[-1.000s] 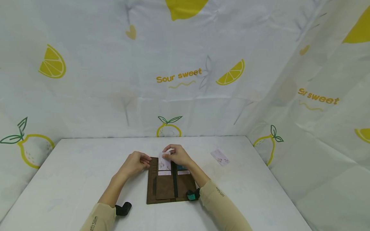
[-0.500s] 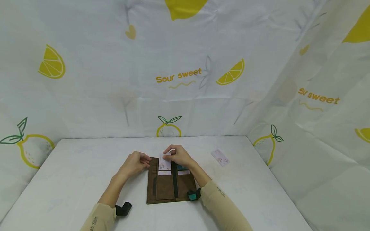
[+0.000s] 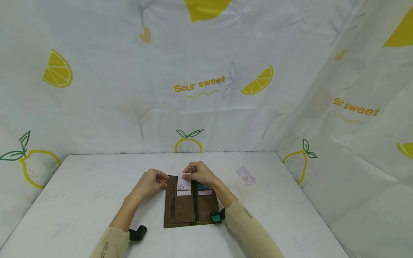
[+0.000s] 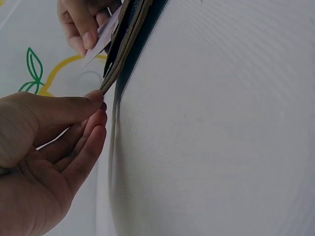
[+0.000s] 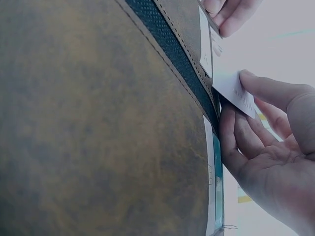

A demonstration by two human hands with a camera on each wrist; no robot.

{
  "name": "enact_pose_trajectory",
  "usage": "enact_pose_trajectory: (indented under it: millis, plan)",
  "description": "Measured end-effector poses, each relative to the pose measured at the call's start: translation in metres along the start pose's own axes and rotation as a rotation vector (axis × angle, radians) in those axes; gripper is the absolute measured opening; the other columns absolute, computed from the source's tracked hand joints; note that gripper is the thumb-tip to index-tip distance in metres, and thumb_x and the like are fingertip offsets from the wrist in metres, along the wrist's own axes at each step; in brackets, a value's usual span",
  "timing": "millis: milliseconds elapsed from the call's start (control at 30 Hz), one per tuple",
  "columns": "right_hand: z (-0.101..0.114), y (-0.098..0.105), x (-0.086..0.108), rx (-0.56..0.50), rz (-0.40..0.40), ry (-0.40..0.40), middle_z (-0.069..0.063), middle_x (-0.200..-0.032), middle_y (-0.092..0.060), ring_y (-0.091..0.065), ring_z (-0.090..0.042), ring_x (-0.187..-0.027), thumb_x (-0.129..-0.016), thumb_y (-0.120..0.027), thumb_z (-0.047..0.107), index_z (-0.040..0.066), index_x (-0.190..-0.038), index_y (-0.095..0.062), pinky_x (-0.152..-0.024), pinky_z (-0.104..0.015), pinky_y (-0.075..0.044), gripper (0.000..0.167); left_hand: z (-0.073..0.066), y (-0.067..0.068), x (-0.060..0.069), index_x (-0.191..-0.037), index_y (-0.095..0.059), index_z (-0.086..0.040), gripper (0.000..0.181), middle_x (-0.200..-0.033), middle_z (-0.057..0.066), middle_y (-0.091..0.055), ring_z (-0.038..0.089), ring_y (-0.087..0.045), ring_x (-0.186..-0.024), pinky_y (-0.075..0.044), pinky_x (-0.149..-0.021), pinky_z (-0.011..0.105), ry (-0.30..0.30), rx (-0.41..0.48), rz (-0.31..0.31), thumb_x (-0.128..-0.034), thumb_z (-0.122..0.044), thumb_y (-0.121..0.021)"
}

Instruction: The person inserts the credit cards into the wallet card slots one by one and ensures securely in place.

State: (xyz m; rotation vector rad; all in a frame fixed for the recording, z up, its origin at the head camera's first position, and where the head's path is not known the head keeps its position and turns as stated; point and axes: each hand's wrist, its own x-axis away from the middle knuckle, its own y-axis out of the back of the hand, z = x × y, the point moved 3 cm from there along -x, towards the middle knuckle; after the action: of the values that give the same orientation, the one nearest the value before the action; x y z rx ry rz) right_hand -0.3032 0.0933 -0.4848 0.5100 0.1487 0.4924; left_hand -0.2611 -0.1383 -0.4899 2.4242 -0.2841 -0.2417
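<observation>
A brown leather wallet (image 3: 185,209) lies unfolded on the table. My left hand (image 3: 150,184) pinches its top left corner between thumb and fingertips, which the left wrist view shows up close. My right hand (image 3: 200,173) pinches a white printed card (image 3: 184,184) at its upper end, thumb on the front and fingers behind. That card stands partly in the wallet's left inner panel, above another white card (image 3: 184,193) in a slot. In the right panel sit a white card (image 3: 205,192) and a teal card (image 5: 218,187) behind it.
A small stack of white printed cards (image 3: 246,175) lies on the table to the right of the wallet. The white table (image 3: 96,200) meets a lemon-print cloth backdrop (image 3: 206,118) behind and at the right.
The right hand has moved slightly down and right with the card, which now shows less above the slot. The left hand stays at the wallet's corner.
</observation>
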Motion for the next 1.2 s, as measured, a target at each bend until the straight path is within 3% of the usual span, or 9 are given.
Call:
enact_pose_trajectory:
  millis: [200,667,900,1200]
  plan:
    - [-0.0008,-0.0003,0.0002,0.007,0.019,0.0,-0.021,-0.102,-0.081,-0.064,-0.004,-0.078,-0.097,-0.081,0.011,-0.003,-0.106,-0.078,-0.076,-0.021,-0.053,0.017,-0.0007,-0.0007,0.0006,-0.103,-0.081,0.003,0.014,-0.09,0.009,-0.081,0.014,-0.074,-0.081,-0.058,-0.073,0.026,0.018,0.006,0.005,-0.0891,0.006,-0.078]
    - [-0.0008,-0.0014,0.0001,-0.006,0.075,-0.013,-0.019,-0.1,-0.082,-0.067,-0.004,-0.078,-0.095,-0.082,0.007,-0.003,-0.104,-0.08,-0.076,-0.019,-0.055,0.014,-0.0009,0.0001,0.0001,-0.102,-0.081,0.003,0.014,-0.089,0.009,-0.082,0.012,-0.073,-0.079,-0.057,-0.071,0.023,0.002,0.009,0.009,-0.088,0.006,-0.079]
    - [-0.0008,-0.0019,0.002,0.044,0.124,-0.039,-0.005,-0.088,-0.082,-0.068,-0.004,-0.073,-0.094,-0.085,0.013,0.003,-0.096,-0.084,-0.072,-0.019,-0.056,0.01,-0.0014,0.0007,0.0006,-0.102,-0.081,0.004,0.015,-0.089,0.009,-0.082,0.013,-0.074,-0.08,-0.057,-0.071,0.024,0.01,0.016,0.01,-0.0883,0.006,-0.078]
    - [-0.002,-0.0037,0.0021,0.037,0.144,-0.023,-0.012,-0.092,-0.084,-0.071,-0.003,-0.074,-0.095,-0.084,0.01,0.001,-0.097,-0.083,-0.073,-0.019,-0.059,0.009,-0.001,0.001,0.0007,-0.102,-0.081,0.004,0.015,-0.088,0.009,-0.081,0.012,-0.073,-0.08,-0.056,-0.071,0.023,0.0,0.022,0.014,-0.0881,0.006,-0.078]
